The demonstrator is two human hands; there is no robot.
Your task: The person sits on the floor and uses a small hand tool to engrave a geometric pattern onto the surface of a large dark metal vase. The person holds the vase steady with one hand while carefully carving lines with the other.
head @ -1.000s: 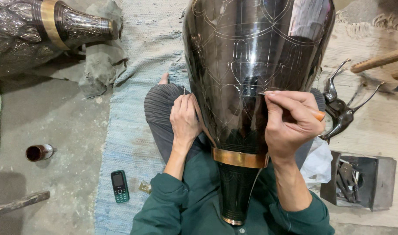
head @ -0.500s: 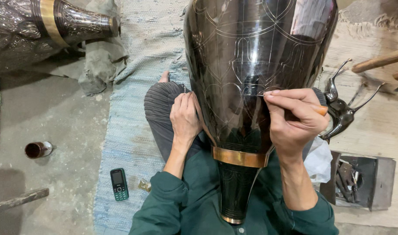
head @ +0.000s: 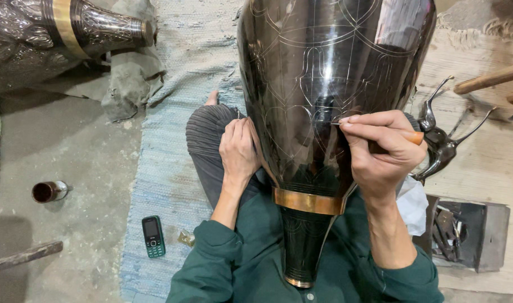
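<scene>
A large dark polished metal vase [head: 324, 73] with fine engraved lines and a copper band lies across my lap, neck toward me. My left hand [head: 238, 148] rests flat against its left side, steadying it. My right hand [head: 382, 148] grips a small engraving tool [head: 402, 136] with an orange-brown handle, its metal tip touching the vase's surface at mid-body.
A second ornate silver vase [head: 49, 28] lies at top left on grey cloth. A green mobile phone [head: 153, 236] sits on the blue woven mat [head: 172, 168]. A small dark cup [head: 48, 191] stands on the floor at left. Metal handles [head: 441, 146] and a tool tray [head: 464, 227] are at right.
The tool tip and my right hand have shifted slightly along the engraved line. My left hand has stayed against the vase.
</scene>
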